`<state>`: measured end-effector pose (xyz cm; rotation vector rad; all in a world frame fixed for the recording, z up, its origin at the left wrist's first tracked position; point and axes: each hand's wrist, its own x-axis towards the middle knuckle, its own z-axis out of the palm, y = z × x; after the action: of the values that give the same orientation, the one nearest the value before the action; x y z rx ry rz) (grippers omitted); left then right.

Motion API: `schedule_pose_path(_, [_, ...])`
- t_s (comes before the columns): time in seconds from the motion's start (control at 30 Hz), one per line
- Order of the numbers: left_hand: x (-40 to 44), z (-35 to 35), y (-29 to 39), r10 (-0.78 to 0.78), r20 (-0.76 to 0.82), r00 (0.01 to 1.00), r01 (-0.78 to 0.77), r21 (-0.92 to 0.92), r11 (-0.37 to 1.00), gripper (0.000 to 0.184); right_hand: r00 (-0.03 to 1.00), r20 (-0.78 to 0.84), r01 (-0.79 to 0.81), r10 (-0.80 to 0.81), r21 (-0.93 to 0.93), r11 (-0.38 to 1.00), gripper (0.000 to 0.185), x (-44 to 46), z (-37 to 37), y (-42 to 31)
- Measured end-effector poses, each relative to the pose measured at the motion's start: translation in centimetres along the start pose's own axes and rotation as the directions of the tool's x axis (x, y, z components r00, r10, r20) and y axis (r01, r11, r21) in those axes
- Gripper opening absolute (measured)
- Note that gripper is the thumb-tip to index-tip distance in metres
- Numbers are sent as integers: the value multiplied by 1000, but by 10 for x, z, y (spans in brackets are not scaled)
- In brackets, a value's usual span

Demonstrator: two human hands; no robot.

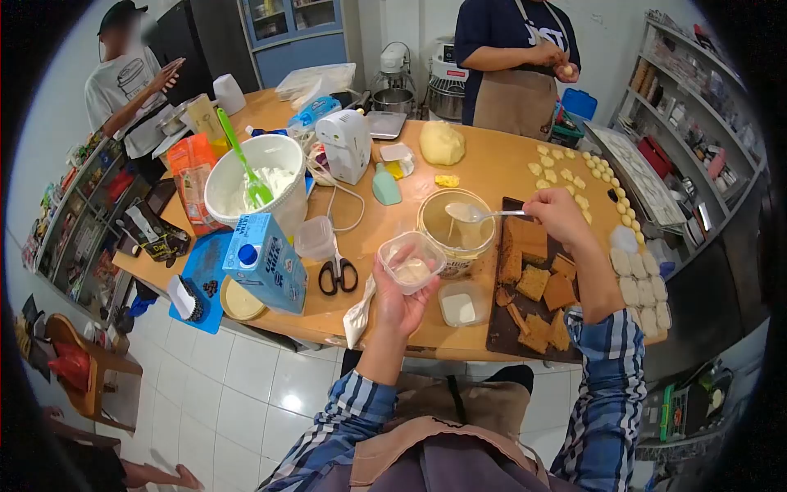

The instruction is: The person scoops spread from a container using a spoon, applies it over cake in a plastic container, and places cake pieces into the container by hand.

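Note:
In my left hand [402, 305] is a small clear plastic cup [412, 261] with a little pale stuff at its bottom. My right hand [557, 215] grips a metal spoon [469, 213], its bowl over the open round tub [456, 254] and carrying something pale. Below the tub, near the table's front edge, sits a clear square container [463, 304] with white contents. Cut brown cake pieces [534, 282] lie on a dark tray [502, 332] under and beside my right forearm. A filled piping bag [357, 316] and black scissors [338, 276] lie left of my left hand.
A milk carton [268, 266], a white bowl [217, 193] with a green spatula [257, 190] and a white mixer [344, 146] stand left. Dough [443, 143] lies at the back; small dough pieces [551, 175] lie right. One person [512, 61] stands across the table, another [123, 82] back left.

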<state>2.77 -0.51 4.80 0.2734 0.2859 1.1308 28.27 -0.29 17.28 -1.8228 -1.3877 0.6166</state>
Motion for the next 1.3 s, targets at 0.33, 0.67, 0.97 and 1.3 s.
schedule_pose_path(0.33, [1,-5,0,-2,8,1000,2,14,1000,62,1000,-16,3,-3,6,1000,14,-10,-7,-20])
schedule_pose_path(0.67, [4,-2,-2,-2,5,1000,2,30,1000,63,999,-10,36,-35,29,999,15,-7,-9,-22])
schedule_pose_path(0.97, [8,-5,-6,15,-19,1000,-15,17,1000,59,998,-27,53,-53,21,998,13,-8,-11,-21])
schedule_pose_path(1.3, [9,-9,-7,-19,-15,1000,19,-10,1000,56,976,45,214,-214,16,977,13,-37,4,-49])
